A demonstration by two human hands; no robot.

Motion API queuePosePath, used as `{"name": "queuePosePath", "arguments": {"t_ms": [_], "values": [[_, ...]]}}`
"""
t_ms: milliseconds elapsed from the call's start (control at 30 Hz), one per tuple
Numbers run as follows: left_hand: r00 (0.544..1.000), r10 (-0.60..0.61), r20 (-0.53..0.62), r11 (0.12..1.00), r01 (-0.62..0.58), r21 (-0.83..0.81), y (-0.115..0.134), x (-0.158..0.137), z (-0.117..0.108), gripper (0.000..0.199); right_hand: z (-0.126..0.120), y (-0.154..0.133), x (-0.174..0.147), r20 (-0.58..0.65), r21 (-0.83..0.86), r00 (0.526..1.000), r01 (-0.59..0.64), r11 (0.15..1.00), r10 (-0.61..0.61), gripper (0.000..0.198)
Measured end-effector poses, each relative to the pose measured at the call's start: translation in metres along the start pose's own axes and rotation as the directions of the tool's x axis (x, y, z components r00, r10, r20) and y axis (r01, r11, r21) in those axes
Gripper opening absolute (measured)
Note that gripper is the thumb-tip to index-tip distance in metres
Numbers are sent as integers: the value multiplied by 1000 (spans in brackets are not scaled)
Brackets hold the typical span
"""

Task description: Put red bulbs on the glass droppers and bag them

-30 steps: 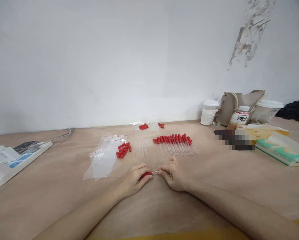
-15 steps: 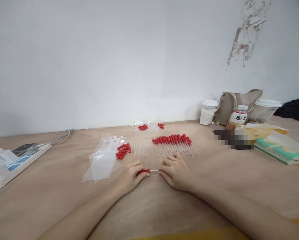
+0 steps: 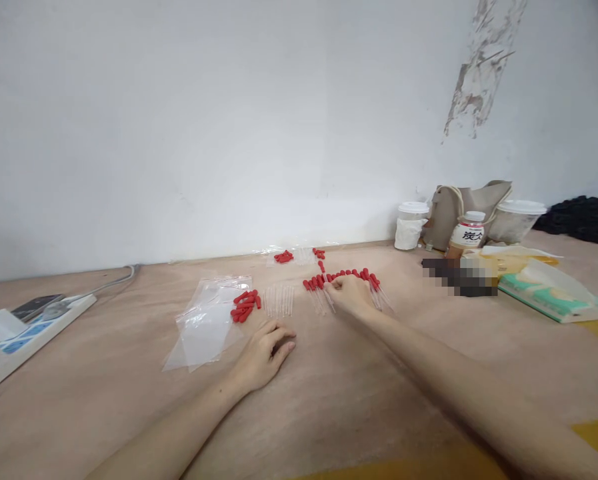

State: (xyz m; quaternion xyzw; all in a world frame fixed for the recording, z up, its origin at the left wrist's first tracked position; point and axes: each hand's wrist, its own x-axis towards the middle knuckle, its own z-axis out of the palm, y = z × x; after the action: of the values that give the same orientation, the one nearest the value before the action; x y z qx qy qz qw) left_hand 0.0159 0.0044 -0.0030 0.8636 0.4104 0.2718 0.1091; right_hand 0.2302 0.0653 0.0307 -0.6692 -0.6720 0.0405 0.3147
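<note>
My right hand (image 3: 351,293) is closed on a dropper (image 3: 321,267), whose red rubber bulb points toward the wall. It is held over a row of droppers (image 3: 373,279) with red bulbs and thin clear tubes, part of which the hand hides. My left hand (image 3: 267,350) rests on the table with fingers curved and apart, nothing in them. Beyond it lie a pile of loose red rubber bulbs (image 3: 245,307) and a row of bare clear tubes (image 3: 279,301).
Clear zip bags (image 3: 203,330) lie left of the bulbs. Near the wall is a bag with red bulbs (image 3: 283,257) and tubes. A power strip (image 3: 39,340) sits at left. Cups, a bottle (image 3: 469,232), a grey bag (image 3: 441,223) and a tissue pack (image 3: 553,297) stand at right.
My right hand has moved forward with the dropper, from in front of me to the row. My left hand has let go of the red bulb and stayed in place.
</note>
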Motion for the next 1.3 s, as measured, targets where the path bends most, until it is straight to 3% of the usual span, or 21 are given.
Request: {"name": "queuePosePath", "arguments": {"t_ms": [167,300,533,767,867,1000,1067,1167,1300], "values": [[1000,-12,-7,1000,12,-5,-1,0,-1,18,34,-15,10,44,-122,999,-1,992,7,31],[1000,-12,-10,1000,12,-6,-1,0,0,18,46,-14,12,72,-159,996,-33,987,45,27],[1000,8,-18,1000,-9,-8,-2,0,0,18,48,-11,10,96,-166,994,-34,986,50,33],[1000,9,-2,1000,-9,16,1,-1,0,18,45,-18,-4,53,-134,996,72,988,-66,27],[996,14,-87,996,-7,90,-2,0,-4,18,46,-27,-8,65,-139,990,130,982,-122,26],[926,-83,-368,962,171,213,-30,13,-21,24,50,-41,-3,157,-165,982,127,978,-101,31],[884,-196,-424,909,326,260,-51,23,-30,29,53,-47,4,198,-175,978,99,980,-63,29],[859,-363,-362,834,473,285,-81,37,-38,38,60,-56,15,219,-181,976,50,982,-9,27],[888,-370,-274,856,441,272,-101,50,-29,38,67,-61,26,240,-189,970,3,982,43,26]]}}
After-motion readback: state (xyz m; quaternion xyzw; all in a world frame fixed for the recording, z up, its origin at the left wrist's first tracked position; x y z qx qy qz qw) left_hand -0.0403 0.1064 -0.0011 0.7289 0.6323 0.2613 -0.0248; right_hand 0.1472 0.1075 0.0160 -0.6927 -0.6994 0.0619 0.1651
